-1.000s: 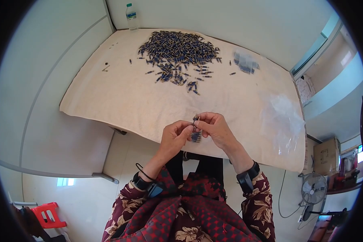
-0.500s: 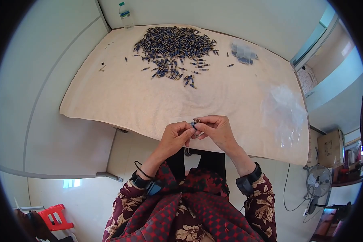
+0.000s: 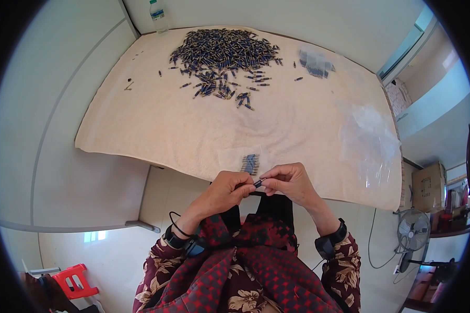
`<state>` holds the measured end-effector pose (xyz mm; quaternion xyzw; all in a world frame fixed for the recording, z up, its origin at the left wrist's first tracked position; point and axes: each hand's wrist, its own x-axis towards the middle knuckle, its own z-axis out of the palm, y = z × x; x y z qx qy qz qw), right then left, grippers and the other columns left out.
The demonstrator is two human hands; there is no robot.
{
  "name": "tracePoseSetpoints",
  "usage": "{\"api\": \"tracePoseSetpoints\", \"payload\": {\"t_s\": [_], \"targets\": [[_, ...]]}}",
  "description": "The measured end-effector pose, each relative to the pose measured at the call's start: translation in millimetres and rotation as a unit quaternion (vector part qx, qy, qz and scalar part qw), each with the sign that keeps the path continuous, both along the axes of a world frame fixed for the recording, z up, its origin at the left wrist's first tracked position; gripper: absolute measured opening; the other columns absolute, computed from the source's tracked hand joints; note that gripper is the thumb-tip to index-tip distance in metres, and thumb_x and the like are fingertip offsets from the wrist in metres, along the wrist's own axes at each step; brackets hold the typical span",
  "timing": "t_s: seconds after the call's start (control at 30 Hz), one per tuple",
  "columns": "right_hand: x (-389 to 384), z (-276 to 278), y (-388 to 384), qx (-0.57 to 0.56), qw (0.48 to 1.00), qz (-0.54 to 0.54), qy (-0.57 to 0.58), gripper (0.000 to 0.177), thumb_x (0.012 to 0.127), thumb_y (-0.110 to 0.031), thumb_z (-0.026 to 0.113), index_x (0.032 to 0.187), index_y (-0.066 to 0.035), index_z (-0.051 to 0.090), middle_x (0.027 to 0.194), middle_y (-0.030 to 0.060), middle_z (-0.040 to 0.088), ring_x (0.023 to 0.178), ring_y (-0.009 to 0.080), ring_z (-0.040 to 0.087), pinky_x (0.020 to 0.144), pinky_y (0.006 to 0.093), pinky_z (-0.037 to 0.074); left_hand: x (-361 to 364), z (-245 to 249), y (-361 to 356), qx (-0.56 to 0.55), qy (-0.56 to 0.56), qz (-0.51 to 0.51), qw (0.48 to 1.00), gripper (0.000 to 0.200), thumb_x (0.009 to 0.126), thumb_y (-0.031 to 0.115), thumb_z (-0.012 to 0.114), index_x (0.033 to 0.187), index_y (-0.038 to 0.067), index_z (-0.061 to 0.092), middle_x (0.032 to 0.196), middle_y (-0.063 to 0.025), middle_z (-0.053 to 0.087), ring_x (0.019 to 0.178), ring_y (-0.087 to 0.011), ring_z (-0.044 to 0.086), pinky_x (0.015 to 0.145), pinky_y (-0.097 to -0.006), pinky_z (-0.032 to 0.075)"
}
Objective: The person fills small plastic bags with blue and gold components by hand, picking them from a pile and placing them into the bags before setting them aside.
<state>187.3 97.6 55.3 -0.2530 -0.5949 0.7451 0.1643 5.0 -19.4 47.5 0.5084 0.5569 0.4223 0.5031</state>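
Between my two hands, just off the front edge of the cloth, is one small dark blue cylindrical piece (image 3: 258, 183). The fingers of my left hand (image 3: 227, 189) pinch its left end. My right hand (image 3: 290, 181) pinches the right end with thumb and forefinger. Right above them, a row of similar pieces (image 3: 250, 165) lies side by side on a clear plastic bag at the cloth's front edge. Farther back is a large heap of blue pieces with brass-coloured ends (image 3: 222, 52), with several loose ones in front of it.
A cream cloth (image 3: 156, 120) covers the table. Filled clear bags (image 3: 317, 64) lie at the back right, and empty plastic bags (image 3: 369, 138) at the right. A water bottle (image 3: 158, 16) stands at the back left. A fan (image 3: 413, 230) and a red stool (image 3: 75, 281) are beyond the table.
Both hands have moved down towards my body and slightly apart. The row of pieces on the plastic, hidden by my hands before, now shows, and a single blue piece is visible between my fingers.
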Motion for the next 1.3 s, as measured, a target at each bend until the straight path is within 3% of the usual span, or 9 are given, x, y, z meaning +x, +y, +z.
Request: {"api": "tracePoseSetpoints", "payload": {"t_s": [0.13,0.27,0.37,0.5,0.63,0.9,1.0,1.2,1.3], "targets": [[9.9,0.2,0.3,0.035,0.999,-0.005,-0.021,0.011,0.084,-0.003,0.067,0.092,0.005,0.068,0.076,0.007,0.067,0.067,0.0103,0.065,0.061,0.0226,0.055,4.2,0.1,3.4,0.002,0.046,-0.013,0.999,0.009,0.088,0.008,0.059,0.085,0.0,0.061,0.063,-0.004,0.054,0.059,-0.008,0.048,0.053,-0.0251,0.041],[19.3,-3.8,14.5,0.091,0.993,-0.076,-0.027,0.009,0.084,-0.002,0.067,0.09,0.005,0.068,0.074,0.0069,0.067,0.065,0.01,0.064,0.059,0.0223,0.055,0.6,-14.9,14.5,0.096,0.088,0.06,0.99,0.006,0.089,0.005,0.059,0.09,0.0,0.063,0.067,0.0007,0.055,0.058,-0.0049,0.05,0.053,-0.0211,0.042],[15.5,-11.5,36.2,0.124,0.979,-0.16,-0.025,0.01,0.084,-0.002,0.066,0.09,0.006,0.067,0.074,0.0073,0.066,0.063,0.0102,0.063,0.059,0.0227,0.054,-11.0,-29.0,27.8,0.2,0.146,0.211,0.946,0.008,0.085,0.0,0.062,0.092,0.001,0.064,0.078,-0.0052,0.061,0.066,-0.01,0.056,0.058,-0.0239,0.045],[5.7,-16.9,52.6,0.111,0.975,-0.175,-0.078,0.012,0.084,-0.005,0.066,0.089,0.005,0.068,0.074,0.0078,0.067,0.062,0.0093,0.061,0.054,0.0214,0.051,-13.4,-41.8,38.5,0.299,0.28,0.17,0.896,0.014,0.079,-0.004,0.064,0.092,0.001,0.064,0.092,-0.0105,0.062,0.08,-0.0201,0.06,0.068,-0.0293,0.049],[-2.4,-24.5,57.9,0.101,0.984,-0.12,-0.089,0.014,0.084,-0.008,0.066,0.089,0.006,0.068,0.073,0.0075,0.066,0.061,0.0084,0.06,0.05,0.021,0.048,-4.6,-42.0,31.2,0.306,0.304,0.143,0.891,0.018,0.073,-0.002,0.065,0.091,0.0,0.063,0.096,-0.0119,0.06,0.093,-0.0321,0.054,0.079,-0.0381,0.046],[-22.2,-27.4,49.3,0.103,0.981,-0.123,-0.111,0.012,0.084,-0.007,0.067,0.088,0.004,0.068,0.072,0.0051,0.066,0.059,0.007,0.058,0.05,0.02,0.045,-5.0,-48.1,27.7,0.335,0.336,0.131,0.87,0.02,0.073,-0.003,0.065,0.093,0.0,0.063,0.099,-0.0127,0.06,0.092,-0.0316,0.055,0.079,-0.0376,0.046],[-28.8,-42.8,43.9,0.154,0.973,-0.164,-0.055,0.01,0.084,-0.007,0.067,0.088,0.002,0.068,0.073,0.0034,0.066,0.06,0.005,0.056,0.051,0.0188,0.045,-6.4,-51.5,27.8,0.343,0.34,0.127,0.866,0.021,0.072,-0.002,0.065,0.093,0.0,0.063,0.1,-0.0129,0.06,0.092,-0.0316,0.055,0.08,-0.0378,0.046],[-29.6,-40.0,43.6,0.141,0.973,-0.173,-0.056,0.009,0.084,-0.006,0.068,0.087,0.002,0.068,0.074,0.0026,0.066,0.06,0.0046,0.056,0.053,0.0185,0.045,-6.9,-46.9,27.6,0.339,0.348,0.126,0.865,0.023,0.071,-0.002,0.064,0.094,0.001,0.063,0.105,-0.0126,0.061,0.092,-0.031,0.055,0.081,-0.038,0.045],[-28.4,-40.0,44.7,0.135,0.974,-0.172,-0.055,0.009,0.084,-0.006,0.069,0.087,0.002,0.069,0.074,0.0024,0.066,0.059,0.0046,0.056,0.053,0.0184,0.045,-5.4,-40.6,27.8,0.322,0.366,0.121,0.865,0.019,0.076,-0.002,0.064,0.094,0.002,0.064,0.107,-0.0112,0.064,0.09,-0.0303,0.057,0.079,-0.0369,0.047]]}}
